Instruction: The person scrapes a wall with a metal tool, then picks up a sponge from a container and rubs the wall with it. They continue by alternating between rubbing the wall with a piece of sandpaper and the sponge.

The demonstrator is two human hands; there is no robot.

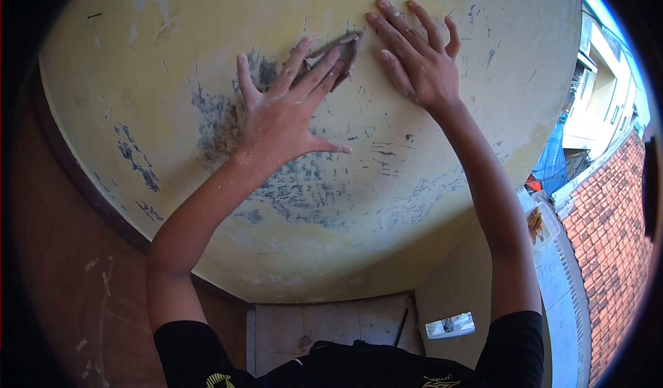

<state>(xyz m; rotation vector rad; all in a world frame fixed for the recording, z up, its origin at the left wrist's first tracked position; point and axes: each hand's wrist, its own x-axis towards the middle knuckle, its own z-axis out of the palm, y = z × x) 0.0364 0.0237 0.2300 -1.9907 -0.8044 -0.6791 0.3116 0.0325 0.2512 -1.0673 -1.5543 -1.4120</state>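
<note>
Spread across the yellow wall [428, 146], my left hand [280, 115] has its thumb held out to the side. Its middle fingers press a folded, grey-brown sheet of sandpaper [349, 46] against the wall, and part of the sheet is hidden beneath them. Pale dust covers the fingers and wrist. My right hand [425, 67] lies to the right of the sandpaper, with fingers stretched out on the wall and nothing in them. Dark, worn patches [217, 122] mark the paint around and below my left hand.
A brown surface [69, 270] borders the wall at left. Below are floor tiles [338, 322] and a shiny silver packet [450, 326]. On the right stand a clear plastic container [548, 223] on a ledge, a blue tarp [552, 156] and an orange tiled roof [615, 236].
</note>
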